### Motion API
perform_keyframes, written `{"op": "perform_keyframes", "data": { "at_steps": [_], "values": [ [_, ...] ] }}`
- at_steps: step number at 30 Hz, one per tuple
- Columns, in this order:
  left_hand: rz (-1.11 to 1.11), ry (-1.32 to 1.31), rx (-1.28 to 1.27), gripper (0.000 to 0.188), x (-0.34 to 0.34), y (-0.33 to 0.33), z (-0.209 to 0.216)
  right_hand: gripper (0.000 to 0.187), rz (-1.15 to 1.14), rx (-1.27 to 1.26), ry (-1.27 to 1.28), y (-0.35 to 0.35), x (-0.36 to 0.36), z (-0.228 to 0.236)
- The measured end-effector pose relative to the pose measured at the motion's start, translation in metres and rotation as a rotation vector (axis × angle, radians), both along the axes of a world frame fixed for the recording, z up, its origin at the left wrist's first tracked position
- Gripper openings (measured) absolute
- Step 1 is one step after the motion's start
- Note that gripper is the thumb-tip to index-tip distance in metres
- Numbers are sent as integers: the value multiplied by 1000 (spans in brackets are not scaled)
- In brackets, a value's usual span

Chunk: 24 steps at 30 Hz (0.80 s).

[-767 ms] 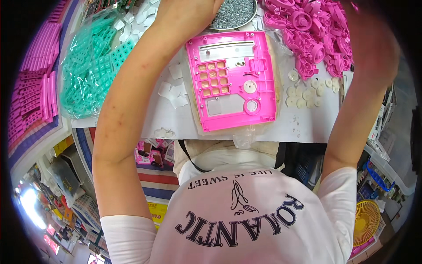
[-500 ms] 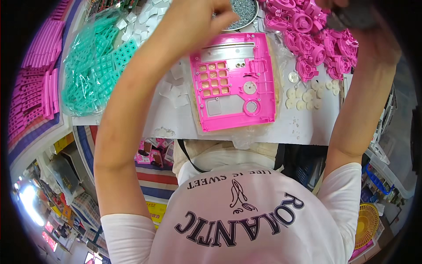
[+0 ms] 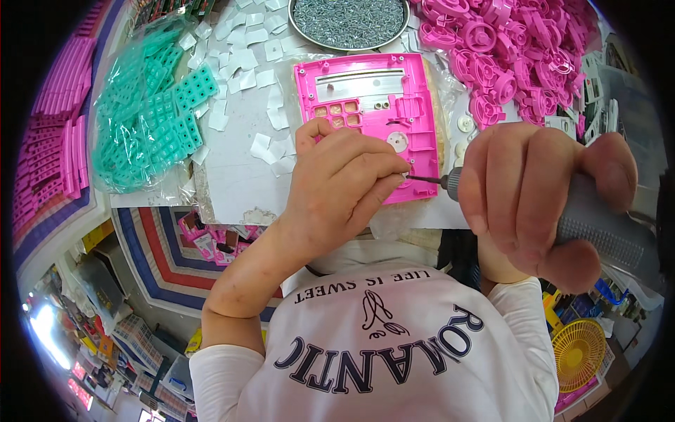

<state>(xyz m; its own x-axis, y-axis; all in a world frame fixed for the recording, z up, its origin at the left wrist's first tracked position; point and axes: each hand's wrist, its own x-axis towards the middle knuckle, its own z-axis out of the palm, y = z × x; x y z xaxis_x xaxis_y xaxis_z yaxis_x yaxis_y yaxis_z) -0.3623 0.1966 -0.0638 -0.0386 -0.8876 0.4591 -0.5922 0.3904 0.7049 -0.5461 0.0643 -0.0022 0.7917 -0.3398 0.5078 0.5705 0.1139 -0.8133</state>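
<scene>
My right hand [image 3: 531,193] is wrapped round a grey electric screwdriver [image 3: 608,228], held close to the camera. Its thin dark bit points left to the fingertips of my left hand [image 3: 348,169]. Those fingertips are pinched together at the bit's tip; whatever they hold is too small to make out. Under my left hand lies a pink plastic casing panel [image 3: 422,98], with a silver strip, square key openings and a white disc [image 3: 397,142] in it. My left hand hides its lower left part.
A round metal dish of small screws [image 3: 349,24] stands behind the panel. Pink ring-shaped parts [image 3: 492,63] are heaped at the far right. White paper pieces [image 3: 242,60] lie scattered to the left, beside a clear bag of teal keypads [image 3: 151,116]. Pink strips [image 3: 60,84] are stacked farther left.
My left hand has come from the screw dish down over the panel. My right hand has brought the screwdriver from the far right toward me, its bit now at my left fingertips.
</scene>
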Motion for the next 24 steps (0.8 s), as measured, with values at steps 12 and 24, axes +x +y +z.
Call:
{"op": "perform_keyframes", "data": {
  "at_steps": [12, 24],
  "values": [
    [-12, -14, 11, 24, 5, -5, 2, 51, -96, 51, 67, 5, 7, 3],
    [12, -430, 64, 16, 7, -19, -8, 30, -529, -246, 250, 16, 25, -53]
  ]
}}
